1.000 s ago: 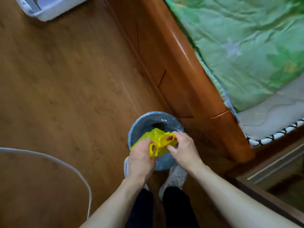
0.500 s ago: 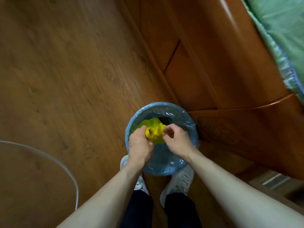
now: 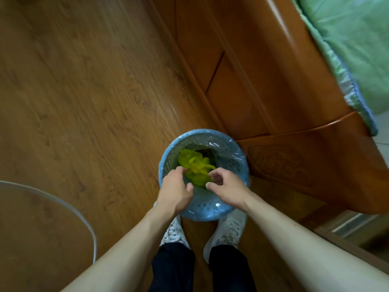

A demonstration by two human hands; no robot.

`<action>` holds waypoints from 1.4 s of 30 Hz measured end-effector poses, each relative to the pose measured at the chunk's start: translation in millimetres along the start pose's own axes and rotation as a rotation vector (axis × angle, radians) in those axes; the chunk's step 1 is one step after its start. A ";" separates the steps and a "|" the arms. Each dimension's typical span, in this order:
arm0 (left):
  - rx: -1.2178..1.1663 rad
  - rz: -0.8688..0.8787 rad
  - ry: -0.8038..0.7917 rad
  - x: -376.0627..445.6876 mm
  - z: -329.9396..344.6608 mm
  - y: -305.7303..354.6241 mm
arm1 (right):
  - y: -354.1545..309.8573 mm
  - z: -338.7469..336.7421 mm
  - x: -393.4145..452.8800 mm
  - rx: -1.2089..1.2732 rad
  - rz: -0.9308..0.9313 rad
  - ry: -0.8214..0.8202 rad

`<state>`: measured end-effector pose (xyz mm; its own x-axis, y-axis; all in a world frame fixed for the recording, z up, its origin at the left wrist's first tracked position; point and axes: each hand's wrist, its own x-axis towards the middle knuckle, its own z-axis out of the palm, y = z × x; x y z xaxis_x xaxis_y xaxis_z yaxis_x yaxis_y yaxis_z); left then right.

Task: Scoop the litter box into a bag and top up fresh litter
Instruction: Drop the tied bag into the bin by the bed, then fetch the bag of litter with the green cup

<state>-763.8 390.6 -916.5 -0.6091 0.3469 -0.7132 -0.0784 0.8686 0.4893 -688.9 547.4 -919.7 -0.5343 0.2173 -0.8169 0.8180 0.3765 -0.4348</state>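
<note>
From the head camera, looking straight down, a round pale-blue perforated plastic waste bin lined with a clear plastic liner (image 3: 228, 153) stands on the brown wood-grain plank floor (image 3: 84, 91), just beside the corner of an orange-brown varnished wooden bed frame (image 3: 263, 81). Inside the bin lies a knotted yellow-green translucent plastic bag (image 3: 196, 167), its tied handles bunched on top; it rests down in the liner, below the rim.

The left hand (image 3: 175, 190) hangs over the near-left part of the bin's mouth, fingers loosely curled and spread, gripping nothing; its fingertips are just beside the bag's edge, and contact cannot be told. The right hand (image 3: 226, 186) hovers over the near-right part of the rim, fingers relaxed and slightly bent, thumb apart, also holding nothing and close above the bag.

Below the bin, two white lace-up sneakers (image 3: 226, 230) and dark trouser legs (image 3: 172, 268) show between the bare forearms. A green patterned bed cover (image 3: 347, 39) lies on the bed at upper right. A thin white curved rim (image 3: 80, 216) arcs across the floor at lower left.
</note>
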 end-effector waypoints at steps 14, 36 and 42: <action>0.186 0.177 0.151 -80.3 -106.9 63.3 | -97.0 -100.0 -99.6 -0.261 -0.373 0.160; 0.091 -0.040 0.713 -455.2 -380.0 242.9 | -377.7 -276.4 -481.5 -0.634 -0.807 0.376; -0.044 -0.025 0.825 -473.9 -418.6 202.7 | -431.7 -257.0 -504.1 -0.640 -0.840 0.415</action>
<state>-821.4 254.2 -269.2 -0.9892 -0.0584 -0.1346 -0.1196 0.8521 0.5096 -827.5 506.8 -222.8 -0.9895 -0.0845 -0.1170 -0.0285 0.9091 -0.4155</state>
